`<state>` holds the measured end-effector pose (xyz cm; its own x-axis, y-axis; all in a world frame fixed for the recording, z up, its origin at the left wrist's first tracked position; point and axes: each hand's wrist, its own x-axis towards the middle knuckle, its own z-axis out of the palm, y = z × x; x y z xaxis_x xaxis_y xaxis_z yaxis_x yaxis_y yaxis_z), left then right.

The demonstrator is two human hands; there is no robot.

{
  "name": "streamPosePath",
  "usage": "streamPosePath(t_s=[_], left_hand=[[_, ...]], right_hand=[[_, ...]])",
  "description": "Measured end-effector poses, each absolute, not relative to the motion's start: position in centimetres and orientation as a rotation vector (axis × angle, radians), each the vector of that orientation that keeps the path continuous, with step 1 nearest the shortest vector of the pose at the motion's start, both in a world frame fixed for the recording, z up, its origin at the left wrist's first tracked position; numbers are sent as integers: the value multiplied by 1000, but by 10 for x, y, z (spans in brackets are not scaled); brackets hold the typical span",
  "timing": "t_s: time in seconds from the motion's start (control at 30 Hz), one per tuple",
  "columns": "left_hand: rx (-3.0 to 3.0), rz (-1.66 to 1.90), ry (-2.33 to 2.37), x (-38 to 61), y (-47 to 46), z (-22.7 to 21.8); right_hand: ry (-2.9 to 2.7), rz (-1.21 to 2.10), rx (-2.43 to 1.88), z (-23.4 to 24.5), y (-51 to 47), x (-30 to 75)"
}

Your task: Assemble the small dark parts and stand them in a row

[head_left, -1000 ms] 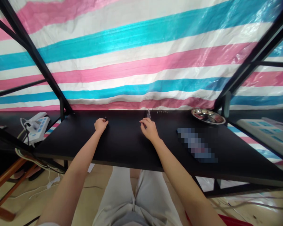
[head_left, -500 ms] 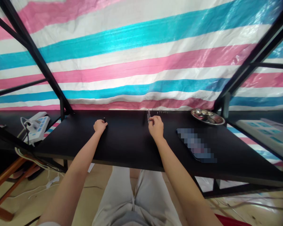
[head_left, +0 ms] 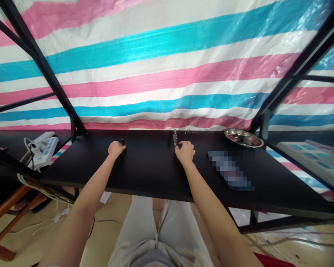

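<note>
My left hand point(head_left: 115, 149) rests on the black table point(head_left: 150, 170) with its fingers curled; a small dark piece point(head_left: 123, 141) pokes out past the fingertips. My right hand point(head_left: 186, 152) is also curled, fingertips pinched near a short string of small pale beads point(head_left: 174, 137) that stands up from the table's far part. What each hand holds is too small to name. A row of tiny dark bits point(head_left: 191, 132) lies just beyond the right hand at the table's back edge.
A round metal dish point(head_left: 243, 137) sits at the back right. A blurred flat object point(head_left: 229, 170) lies right of my right hand. A white power strip point(head_left: 43, 148) with cables is at the left. Black frame bars and a striped tarp rise behind.
My right hand moved right and forward toward the string of beads, then settled just beside it. My left hand shifted slightly to the left and stayed curled.
</note>
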<state>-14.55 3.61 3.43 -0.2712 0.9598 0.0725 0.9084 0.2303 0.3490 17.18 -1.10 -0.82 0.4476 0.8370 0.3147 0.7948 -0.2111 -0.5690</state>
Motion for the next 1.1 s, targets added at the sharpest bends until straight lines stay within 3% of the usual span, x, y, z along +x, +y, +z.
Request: streamPosePath(t_s=[0.13,0.27,0.4,0.83,1.1], left_hand=[[2245,452,2185,-129,18,35],[2744,568,1572,-88,2,29],[2883,660,1187,-41,-3,23],[2938,366,1431,37,20,9],[2999,637,1321,38,36,9]], right_hand=[[-1412,102,-2084,-13,-7,170],[-1420,108,-2121,-16,-1,172],[-1395,146,-2134,-19,5,175],[-1386,164,-2121,-20,14,178],[-1375,152,-2083,-21,16,179]])
